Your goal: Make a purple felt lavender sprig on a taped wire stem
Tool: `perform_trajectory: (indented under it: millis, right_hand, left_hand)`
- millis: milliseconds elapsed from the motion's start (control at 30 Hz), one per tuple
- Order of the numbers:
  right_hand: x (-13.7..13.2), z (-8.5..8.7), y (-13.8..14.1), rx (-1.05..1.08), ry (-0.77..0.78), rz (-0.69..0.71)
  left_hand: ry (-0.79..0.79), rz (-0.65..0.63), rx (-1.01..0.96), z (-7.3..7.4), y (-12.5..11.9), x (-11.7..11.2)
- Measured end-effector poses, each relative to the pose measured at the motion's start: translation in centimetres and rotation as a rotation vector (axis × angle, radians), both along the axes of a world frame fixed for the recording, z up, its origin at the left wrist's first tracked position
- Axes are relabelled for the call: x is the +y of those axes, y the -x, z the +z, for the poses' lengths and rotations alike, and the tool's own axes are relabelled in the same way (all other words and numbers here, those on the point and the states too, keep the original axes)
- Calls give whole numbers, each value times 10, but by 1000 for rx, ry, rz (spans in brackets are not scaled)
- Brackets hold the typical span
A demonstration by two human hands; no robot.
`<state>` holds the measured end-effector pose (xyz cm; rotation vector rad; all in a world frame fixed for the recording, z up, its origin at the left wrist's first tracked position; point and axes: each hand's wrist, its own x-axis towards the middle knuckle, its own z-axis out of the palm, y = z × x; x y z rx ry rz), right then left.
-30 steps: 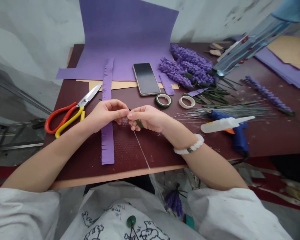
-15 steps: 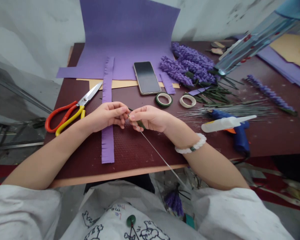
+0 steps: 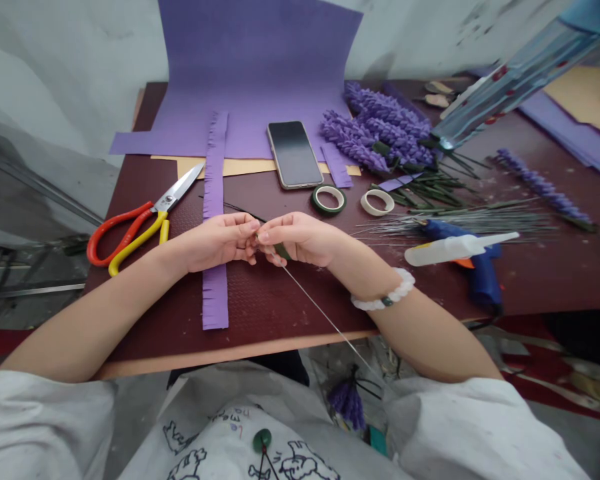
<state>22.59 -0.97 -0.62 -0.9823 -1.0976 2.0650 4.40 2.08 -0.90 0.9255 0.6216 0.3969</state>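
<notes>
Both hands meet over the middle of the dark red table. My left hand pinches the upper part of a thin metal wire, fingers closed on it. My right hand is closed too, holding the same wire and a strip of green tape against it. The bare end of the wire runs down to the right, past the table's front edge. A fringed purple paper strip lies under my left wrist.
Red and yellow scissors lie at the left. A phone, a green tape roll, a white tape roll, purple paper flowers, loose wires and a blue glue gun fill the right. A purple sheet leans on the wall.
The wire's lower end has swung from pointing straight down to slanting right. Both hands stayed together and shifted slightly lower. A dark wire tip now shows past my left hand.
</notes>
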Motion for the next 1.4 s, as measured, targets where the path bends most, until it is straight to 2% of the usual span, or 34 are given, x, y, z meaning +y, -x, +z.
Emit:
perform_trajectory:
  millis: [533, 867, 1033, 1200, 1300, 1400]
  right_hand:
    - [0, -2, 0, -8, -21, -7]
    - [-1, -1, 3, -12, -19, -52]
    - [0, 4, 0, -52, -41, -77]
    - [0, 6, -1, -213, -83, -77]
    - [0, 3, -1, -291, -130, -57]
    - [0, 0, -3, -343, -176, -27]
  left_hand:
    - [63, -39, 14, -2, 0, 3]
    - [68, -17, 10, -1, -3, 2]
    - [-20, -1, 98, 6, -3, 0]
    - [-224, 23, 274, 16, 1, -2]
    - [-327, -7, 391, 19, 2, -4]
    - [-386, -52, 428, 20, 2, -5]
